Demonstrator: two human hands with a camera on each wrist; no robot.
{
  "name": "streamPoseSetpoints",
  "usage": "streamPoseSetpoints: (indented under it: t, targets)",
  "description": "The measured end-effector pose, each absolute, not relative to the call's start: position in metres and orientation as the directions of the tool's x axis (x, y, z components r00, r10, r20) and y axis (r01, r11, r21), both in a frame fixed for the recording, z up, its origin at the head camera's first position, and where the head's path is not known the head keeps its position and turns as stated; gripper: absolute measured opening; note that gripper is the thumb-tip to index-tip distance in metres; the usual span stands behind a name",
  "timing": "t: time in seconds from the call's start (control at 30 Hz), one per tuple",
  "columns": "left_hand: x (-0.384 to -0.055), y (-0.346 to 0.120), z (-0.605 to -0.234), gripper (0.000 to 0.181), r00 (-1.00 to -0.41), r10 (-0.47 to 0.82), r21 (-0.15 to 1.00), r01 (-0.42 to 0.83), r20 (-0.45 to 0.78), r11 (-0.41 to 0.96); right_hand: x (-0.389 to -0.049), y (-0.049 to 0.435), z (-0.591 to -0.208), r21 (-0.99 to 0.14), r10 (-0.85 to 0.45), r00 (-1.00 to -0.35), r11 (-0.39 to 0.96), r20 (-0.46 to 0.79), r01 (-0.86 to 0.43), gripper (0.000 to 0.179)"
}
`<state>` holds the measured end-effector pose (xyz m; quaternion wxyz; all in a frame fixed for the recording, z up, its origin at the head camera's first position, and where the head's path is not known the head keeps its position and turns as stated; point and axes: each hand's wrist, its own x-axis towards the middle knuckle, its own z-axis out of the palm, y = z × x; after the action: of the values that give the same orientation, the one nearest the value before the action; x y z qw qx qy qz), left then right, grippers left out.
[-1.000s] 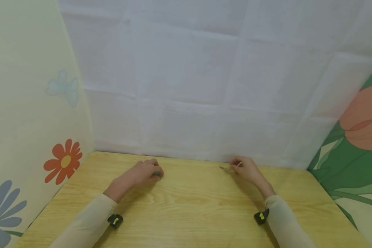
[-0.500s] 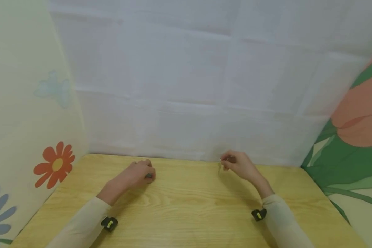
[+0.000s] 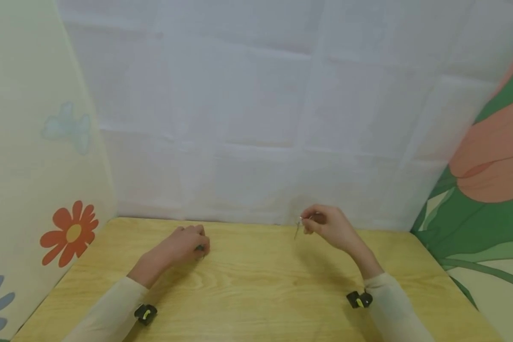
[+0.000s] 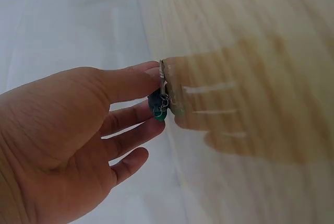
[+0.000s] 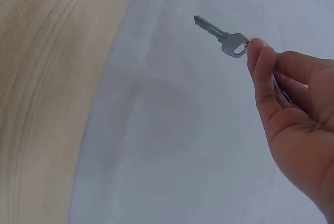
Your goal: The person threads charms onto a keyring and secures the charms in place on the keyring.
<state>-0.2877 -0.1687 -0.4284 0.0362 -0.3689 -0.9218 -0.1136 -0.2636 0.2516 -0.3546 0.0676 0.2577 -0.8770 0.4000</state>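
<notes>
Near the table's point(image 3: 248, 294) far edge, a key point(image 5: 233, 45) is being pinched, blade slanting down, by the right hand point(image 3: 332, 228); a dark-green charm point(image 4: 155, 103) is pinched by the left hand point(image 3: 180, 248). A holding step seems under way; a steady grip is probably called for next.

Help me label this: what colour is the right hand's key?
The key is silvery grey, clearest in the right wrist view.

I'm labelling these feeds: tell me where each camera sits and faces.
Head: on the head, facing forward and down at the table; left hand, right hand, sleeves show.
Left wrist: worn there, facing the left hand pinching a dark green object.
Right wrist: worn there, facing the right hand holding a key.
Head and right wrist share the key.
</notes>
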Motion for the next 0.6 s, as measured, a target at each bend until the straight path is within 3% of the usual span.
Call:
streamPoseSetpoints:
  t: [0.23,0.33,0.47,0.6]
  targets:
    - [-0.290,-0.170,-0.441,0.022,-0.646,0.710,0.106,0.756,0.279,0.646,-0.256,0.246,-0.346,-0.675,-0.394,-0.847,0.519,0.357,-0.525,0.015]
    - [-0.294,-0.164,-0.439,0.016,-0.651,0.673,0.243,0.758,0.352,0.606,-0.253,0.245,-0.345,-0.675,-0.388,-0.841,0.507,0.376,-0.536,0.014]
    - [-0.297,-0.157,-0.430,0.008,-0.695,0.626,0.583,0.687,0.353,0.433,-0.251,0.246,-0.346,-0.668,-0.388,-0.838,0.510,0.385,-0.543,0.012]
    - [-0.293,-0.153,-0.420,0.012,-0.740,0.576,0.718,0.605,0.347,0.344,-0.249,0.246,-0.347,-0.653,-0.424,-0.821,0.504,0.383,-0.565,0.011]
